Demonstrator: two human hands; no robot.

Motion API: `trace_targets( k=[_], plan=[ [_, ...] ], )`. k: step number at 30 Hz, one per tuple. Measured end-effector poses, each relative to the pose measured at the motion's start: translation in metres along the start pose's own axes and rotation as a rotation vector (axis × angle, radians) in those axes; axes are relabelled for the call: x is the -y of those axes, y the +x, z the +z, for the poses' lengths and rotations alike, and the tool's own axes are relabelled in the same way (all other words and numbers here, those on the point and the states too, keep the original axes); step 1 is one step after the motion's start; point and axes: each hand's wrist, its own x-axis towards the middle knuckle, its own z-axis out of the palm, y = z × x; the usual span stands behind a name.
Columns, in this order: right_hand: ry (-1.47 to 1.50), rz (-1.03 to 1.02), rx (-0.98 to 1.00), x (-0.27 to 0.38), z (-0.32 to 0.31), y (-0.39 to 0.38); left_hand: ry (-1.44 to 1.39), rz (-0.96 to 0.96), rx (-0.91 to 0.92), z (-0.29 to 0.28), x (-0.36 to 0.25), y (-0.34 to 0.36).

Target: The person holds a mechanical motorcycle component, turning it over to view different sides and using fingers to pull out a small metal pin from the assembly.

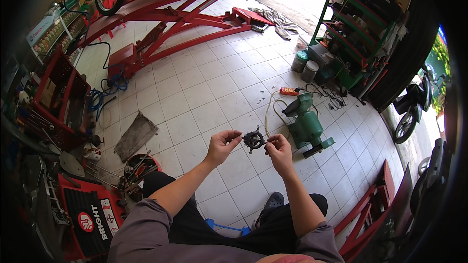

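Note:
A dark round metal part (253, 140), with a ring-like body and several short prongs sticking out around it, is held up in front of me over the tiled floor. My left hand (224, 146) pinches its left side between thumb and fingertips. On the opposite side, my right hand (279, 151) grips a prong with its fingertips closed. The part's exact kind is too small to make out. Beyond my right hand, a green bench grinder (308, 125) stands on the floor, apart from it.
A red scissor lift (185, 17) bearing a motorcycle stands at the back. A grey rag (136, 136), a tub of tools (155, 161) and a red toolbox (73, 185) are on my left. An orange power strip (289, 91) and a green shelf rack (351, 34) lie to the right.

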Motion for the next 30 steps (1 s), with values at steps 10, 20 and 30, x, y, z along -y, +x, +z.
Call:
trace_targets(
  k=[10, 20, 30],
  plan=[
    [0.09, 0.047, 0.042, -0.006, -0.002, 0.001, 0.01, -0.019, -0.008, 0.001, -0.004, -0.002],
    [0.143, -0.022, -0.004, -0.006, 0.007, -0.001, 0.07, 0.02, -0.017, 0.002, -0.004, -0.003],
    [0.174, 0.043, 0.025, -0.009, 0.006, 0.0, 0.025, -0.004, 0.002, 0.003, -0.004, -0.005]
  ],
)
